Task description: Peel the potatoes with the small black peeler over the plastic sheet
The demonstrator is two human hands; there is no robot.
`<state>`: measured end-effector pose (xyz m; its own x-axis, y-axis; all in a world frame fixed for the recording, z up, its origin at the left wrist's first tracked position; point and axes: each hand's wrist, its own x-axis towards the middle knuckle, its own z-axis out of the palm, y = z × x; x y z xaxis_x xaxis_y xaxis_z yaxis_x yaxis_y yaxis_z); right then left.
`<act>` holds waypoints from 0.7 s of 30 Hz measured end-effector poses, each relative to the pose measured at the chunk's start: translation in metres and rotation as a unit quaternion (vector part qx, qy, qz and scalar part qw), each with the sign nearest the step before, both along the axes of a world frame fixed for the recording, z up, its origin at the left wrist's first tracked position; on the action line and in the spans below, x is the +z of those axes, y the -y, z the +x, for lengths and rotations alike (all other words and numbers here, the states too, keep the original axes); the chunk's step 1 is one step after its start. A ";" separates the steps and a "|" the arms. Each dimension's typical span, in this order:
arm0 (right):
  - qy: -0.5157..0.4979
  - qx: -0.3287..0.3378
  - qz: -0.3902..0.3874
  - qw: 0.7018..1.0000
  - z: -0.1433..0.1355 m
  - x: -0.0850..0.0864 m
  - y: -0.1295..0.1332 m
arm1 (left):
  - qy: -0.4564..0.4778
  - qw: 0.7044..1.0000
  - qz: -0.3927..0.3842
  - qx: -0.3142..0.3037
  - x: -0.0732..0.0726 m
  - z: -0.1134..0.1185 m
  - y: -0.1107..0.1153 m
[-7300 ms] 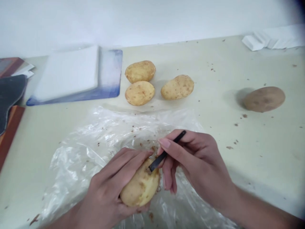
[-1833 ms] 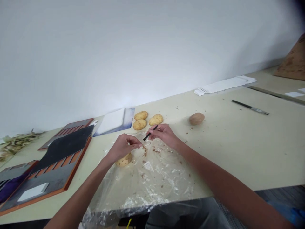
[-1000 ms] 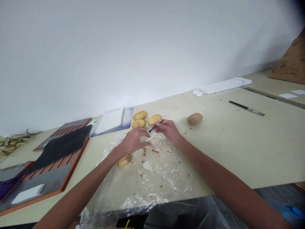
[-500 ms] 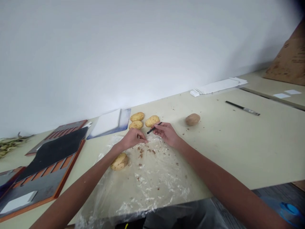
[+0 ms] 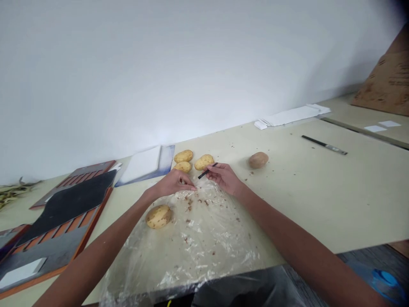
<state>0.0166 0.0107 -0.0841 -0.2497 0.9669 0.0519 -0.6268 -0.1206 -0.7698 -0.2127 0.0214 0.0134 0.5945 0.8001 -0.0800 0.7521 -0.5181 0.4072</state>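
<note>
My right hand (image 5: pixel 224 177) grips a short, thin black strip (image 5: pixel 207 170) that slants down to the left between thumb and fingers; its exact kind is unclear. Close by on the left, my left hand (image 5: pixel 175 182) is pinched over the far part of a clear plastic sheet (image 5: pixel 220 238); whatever lies between its fingertips is too small to make out. Brown scraps (image 5: pixel 189 204) are scattered on the plastic. A peeled-looking potato with brown spots (image 5: pixel 159 216) rests beside my left forearm. Beyond my hands are yellow potatoes (image 5: pixel 183 156), (image 5: pixel 203 162), one partly covered by my left hand.
A brown potato (image 5: pixel 258 160) sits to the right, with a long black strip (image 5: pixel 324 145) farther off. White paper strips (image 5: pixel 294 116) lie along the wall. On the left are a white pad (image 5: pixel 140 164) and red-edged boards (image 5: pixel 79 234). A cardboard box (image 5: pixel 386 85) stands far right.
My left hand and forearm have shifted slightly left, uncovering more of the spotted potato. My right hand has hardly moved and still holds the black strip.
</note>
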 end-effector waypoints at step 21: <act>0.001 -0.012 0.008 1.000 0.000 0.003 -0.006 | -0.025 0.927 0.185 0.325 0.081 -0.103 0.099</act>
<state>0.0165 0.0169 -0.0807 -0.2271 0.9716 0.0667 -0.6273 -0.0935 -0.7731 -0.3155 -0.0777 0.0947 -0.0203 0.9663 0.2567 0.9674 -0.0458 0.2490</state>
